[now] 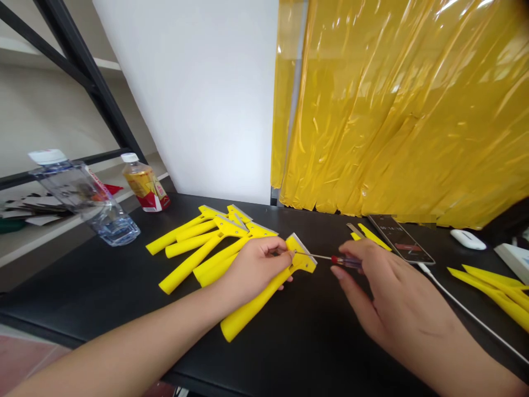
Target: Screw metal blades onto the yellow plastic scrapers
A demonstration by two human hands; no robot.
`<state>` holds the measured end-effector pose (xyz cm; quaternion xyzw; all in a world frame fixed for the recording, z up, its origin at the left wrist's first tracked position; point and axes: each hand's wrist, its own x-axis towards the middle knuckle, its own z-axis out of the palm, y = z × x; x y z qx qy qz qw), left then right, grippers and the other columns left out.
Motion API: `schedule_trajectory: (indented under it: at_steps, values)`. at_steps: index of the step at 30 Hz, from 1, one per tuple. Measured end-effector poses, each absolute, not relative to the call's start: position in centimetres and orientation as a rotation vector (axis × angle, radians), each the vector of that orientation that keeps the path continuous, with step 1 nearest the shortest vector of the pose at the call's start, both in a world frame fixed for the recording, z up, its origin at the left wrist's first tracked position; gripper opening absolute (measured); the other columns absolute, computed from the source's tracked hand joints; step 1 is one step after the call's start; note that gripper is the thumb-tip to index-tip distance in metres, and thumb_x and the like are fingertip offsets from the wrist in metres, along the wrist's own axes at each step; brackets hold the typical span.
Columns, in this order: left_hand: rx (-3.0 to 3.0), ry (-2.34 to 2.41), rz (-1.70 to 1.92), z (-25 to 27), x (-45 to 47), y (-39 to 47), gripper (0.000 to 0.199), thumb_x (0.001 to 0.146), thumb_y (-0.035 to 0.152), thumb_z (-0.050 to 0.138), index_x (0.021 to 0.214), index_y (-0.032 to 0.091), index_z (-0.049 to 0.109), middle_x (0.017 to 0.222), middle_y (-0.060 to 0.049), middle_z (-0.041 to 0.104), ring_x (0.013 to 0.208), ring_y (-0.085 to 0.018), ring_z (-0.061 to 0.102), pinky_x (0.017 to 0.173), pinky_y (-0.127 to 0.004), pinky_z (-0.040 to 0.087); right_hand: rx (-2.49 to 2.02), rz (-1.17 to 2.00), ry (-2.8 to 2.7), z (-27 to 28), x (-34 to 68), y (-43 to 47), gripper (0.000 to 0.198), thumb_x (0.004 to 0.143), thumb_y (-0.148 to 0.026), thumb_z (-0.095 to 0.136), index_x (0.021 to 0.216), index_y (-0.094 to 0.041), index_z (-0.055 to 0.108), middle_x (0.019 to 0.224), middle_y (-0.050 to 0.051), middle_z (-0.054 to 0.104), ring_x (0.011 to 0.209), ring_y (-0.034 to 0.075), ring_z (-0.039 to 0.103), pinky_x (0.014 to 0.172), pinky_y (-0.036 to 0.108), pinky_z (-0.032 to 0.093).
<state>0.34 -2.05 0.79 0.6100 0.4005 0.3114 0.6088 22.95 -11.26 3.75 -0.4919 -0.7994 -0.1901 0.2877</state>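
My left hand [264, 262] is closed around a yellow scraper [257, 304] near its head, the long handle slanting down toward the table's front edge. A metal blade edge runs along the scraper's top. In my right hand [384, 281] is a screwdriver [346, 261] with a red and purplish see-through handle. Its thin shaft points left, and the tip meets the scraper head beside my left fingertips. Just left of my left hand lies a pile of several similar yellow scrapers [194, 267], their blades facing away from me.
On the black table [124, 298] stand a clear water bottle [91, 193] and a smaller drink bottle [145, 183] at the left. A phone [400, 240] with a white cable [463, 311], an earbud case [468, 239] and more yellow pieces [496, 286] lie right. Yellow plastic sheeting [392, 110] hangs behind.
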Motion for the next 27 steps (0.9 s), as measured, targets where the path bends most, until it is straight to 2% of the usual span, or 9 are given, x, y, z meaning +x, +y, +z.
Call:
schedule_trajectory:
  at_steps: [3,14,17,20,23,27]
  values:
    - [1.424,0.960,0.780,1.3,0.3,-2.0,0.024,0.090,0.039,0.069,0.078,0.020,0.061,0.070,0.000,0.065,0.069,-0.020,0.074,0.053,-0.024,0.056,-1.334,-0.533,-2.149,3.5,22.5,-11.3,0.011,0.106,-0.030,0.052,0.100,-0.021,0.055,0.075,0.002,0.062,0.063,0.021,0.063,0.062,0.036,0.042]
    - [1.472,0.988,0.853,1.2,0.0,-1.7,0.022,0.089,0.041,0.068,0.080,0.022,0.063,0.069,0.000,0.067,0.066,-0.019,0.070,0.054,-0.025,0.054,-1.390,-0.328,-2.128,2.5,22.0,-11.3,0.010,0.107,-0.031,0.047,0.104,-0.023,0.053,0.079,0.002,0.064,0.066,0.021,0.064,0.061,0.034,0.046]
    - [1.476,0.980,0.852,0.8,0.0,-1.7,0.021,0.090,0.041,0.068,0.082,0.022,0.063,0.071,0.000,0.068,0.067,-0.019,0.070,0.055,-0.025,0.054,-1.397,-0.295,-2.099,2.6,22.2,-11.2,0.013,0.107,-0.034,0.048,0.111,-0.022,0.053,0.085,0.004,0.066,0.069,0.021,0.066,0.063,0.033,0.049]
    - [1.487,0.985,0.849,0.8,-0.1,-1.6,0.021,0.090,0.041,0.067,0.082,0.022,0.063,0.071,0.000,0.067,0.066,-0.018,0.068,0.055,-0.025,0.053,-1.432,-0.256,-2.113,2.7,22.4,-11.0,0.014,0.108,-0.035,0.045,0.103,-0.024,0.053,0.078,0.002,0.064,0.063,0.020,0.064,0.058,0.032,0.047]
    - [1.495,0.997,0.853,0.9,-0.2,-1.6,0.021,0.090,0.040,0.068,0.081,0.022,0.063,0.070,0.000,0.067,0.065,-0.018,0.067,0.056,-0.024,0.053,-1.431,-0.244,-2.101,2.6,22.4,-10.8,0.016,0.107,-0.037,0.047,0.110,-0.023,0.053,0.084,0.004,0.067,0.068,0.021,0.067,0.060,0.033,0.049]
    - [1.513,0.991,0.870,1.0,-0.2,-1.6,0.020,0.090,0.040,0.068,0.081,0.022,0.064,0.070,0.000,0.067,0.063,-0.016,0.065,0.055,-0.024,0.051,-1.458,-0.224,-2.081,2.3,22.4,-10.9,0.018,0.107,-0.039,0.047,0.110,-0.023,0.052,0.082,0.004,0.068,0.064,0.020,0.067,0.056,0.031,0.049]
